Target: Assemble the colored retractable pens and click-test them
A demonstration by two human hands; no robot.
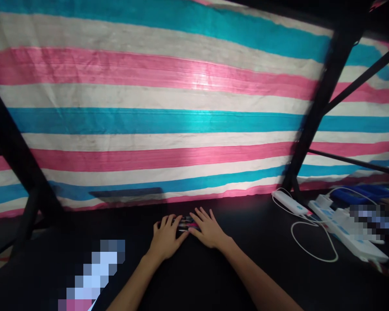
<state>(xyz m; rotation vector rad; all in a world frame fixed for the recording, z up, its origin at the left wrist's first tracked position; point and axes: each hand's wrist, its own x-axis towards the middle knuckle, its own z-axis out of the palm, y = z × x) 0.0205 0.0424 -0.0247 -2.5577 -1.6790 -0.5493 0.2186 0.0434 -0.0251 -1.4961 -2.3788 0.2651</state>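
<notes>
Several slim pens (183, 225), dark with light and pink parts, lie side by side on the black tabletop (194, 272). At their left ends is my left hand (166, 237), palm down, its fingers apart and bent over the edge of the group. My right hand (209, 229) rests at the right ends with its fingers spread out. Both thumbs point inward along the near side of the pens and almost meet. Parts of the pens are hidden under my fingers.
A white power strip (350, 233) with plugs stands at the right, beside a white device (290, 203) with a looped cable (335, 255). A blurred-out bright object (94, 276) lies front left. Black metal posts (314, 116) and a striped sheet (168, 121) close off the back.
</notes>
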